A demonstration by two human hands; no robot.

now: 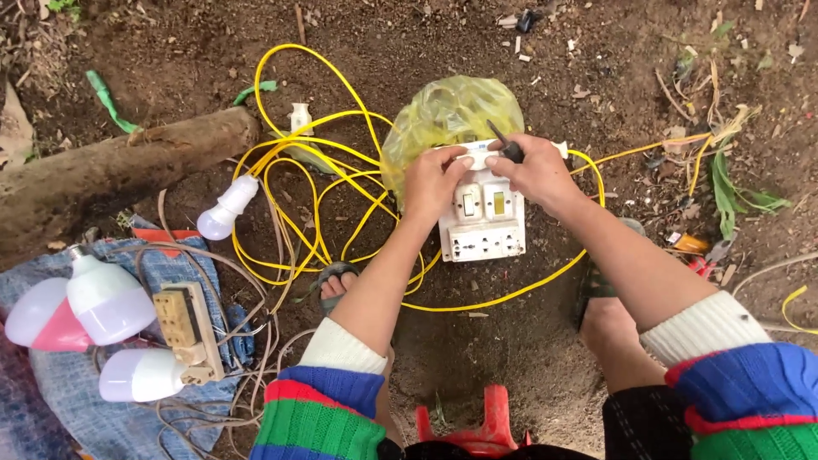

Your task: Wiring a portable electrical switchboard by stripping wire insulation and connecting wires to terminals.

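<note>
We've got the white switch board (pixel 482 217) flat on bare dirt, just below the yellow plastic bag (pixel 447 111). Left hand (pixel 433 179) pinches the board's top edge, grip closed on it. Right hand (pixel 535 169) is wrapped shut around a dark-handled screwdriver (pixel 509 148) at the same edge. Risks, as we judge: tip slips off and jabs the left fingers; loose soil gets into the sockets; yellow cable (pixel 315 183) coiled left of the board snags a foot.

Bare soil ground (pixel 511 341) is seen; yellow cable (pixel 298 196), a log (pixel 119 166) and blue cloth (pixel 102 417) are laid left of the hands (pixel 486 175).
</note>
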